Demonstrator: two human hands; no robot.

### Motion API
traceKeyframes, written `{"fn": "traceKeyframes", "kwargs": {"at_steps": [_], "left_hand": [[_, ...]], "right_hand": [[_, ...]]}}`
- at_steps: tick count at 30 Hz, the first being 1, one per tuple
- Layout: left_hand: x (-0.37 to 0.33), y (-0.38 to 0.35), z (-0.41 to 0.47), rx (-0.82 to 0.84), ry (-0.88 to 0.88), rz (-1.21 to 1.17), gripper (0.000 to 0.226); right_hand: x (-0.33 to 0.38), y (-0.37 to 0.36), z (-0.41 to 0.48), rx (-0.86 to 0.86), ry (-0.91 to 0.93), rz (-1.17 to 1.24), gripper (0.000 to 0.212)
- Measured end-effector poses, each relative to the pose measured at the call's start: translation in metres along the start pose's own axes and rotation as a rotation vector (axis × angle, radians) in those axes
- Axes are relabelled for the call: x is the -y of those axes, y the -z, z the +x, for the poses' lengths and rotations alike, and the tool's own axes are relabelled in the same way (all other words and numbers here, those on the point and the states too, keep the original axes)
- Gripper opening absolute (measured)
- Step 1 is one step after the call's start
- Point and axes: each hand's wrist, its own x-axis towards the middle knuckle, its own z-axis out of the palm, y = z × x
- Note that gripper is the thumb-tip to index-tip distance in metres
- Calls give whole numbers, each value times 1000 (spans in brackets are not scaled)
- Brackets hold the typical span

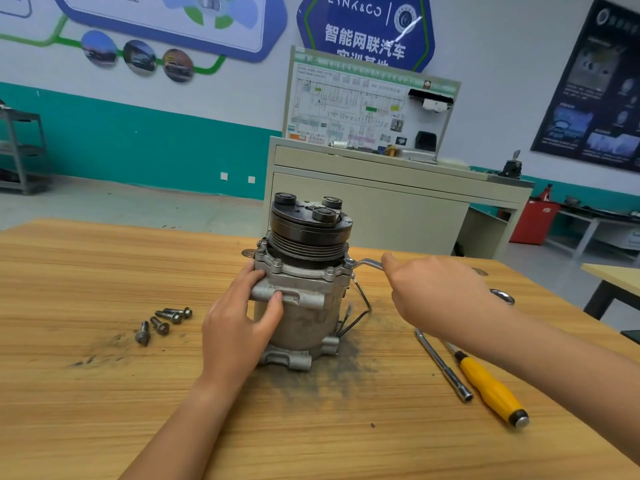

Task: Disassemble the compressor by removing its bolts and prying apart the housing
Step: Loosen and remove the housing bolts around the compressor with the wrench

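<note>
My left hand (242, 317) grips the compressor (308, 320), steadying it against torque, while my right hand (433, 292) clasps the wrench (369, 263) on a flange bolt (349, 261).

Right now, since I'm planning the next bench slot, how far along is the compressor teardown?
Done: four bolts lie loose on the table left of the compressor. In hand: the left hand grips the housing while the right hand holds a wrench at the flange. Left: at least two flange bolts sit in place, the housing looks unseparated, and the yellow-handled screwdriver lies unused.
</note>
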Motion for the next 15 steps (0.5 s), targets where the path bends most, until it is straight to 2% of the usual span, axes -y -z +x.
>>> {"fn": "traceKeyframes", "kwargs": {"at_steps": [4, 8, 11, 13, 15], "left_hand": [[-1, 0, 0, -8, 10, -16, 37], [-2, 1, 0, -9, 37, -31, 39], [-1, 2, 0, -9, 33, -40, 39], [-1, 2, 0, -15, 27, -43, 38], [1, 2, 1, -25, 25, -41, 37]], "right_hand": [[-6, -5, 6, -56, 39, -37, 30], [-23, -9, 17, -43, 132, -120, 36], [-23, -17, 33, -61, 104, -93, 25], [-15, -24, 46, -139, 77, -33, 22], [-8, -34, 62, -309, 101, 41, 21]]}}
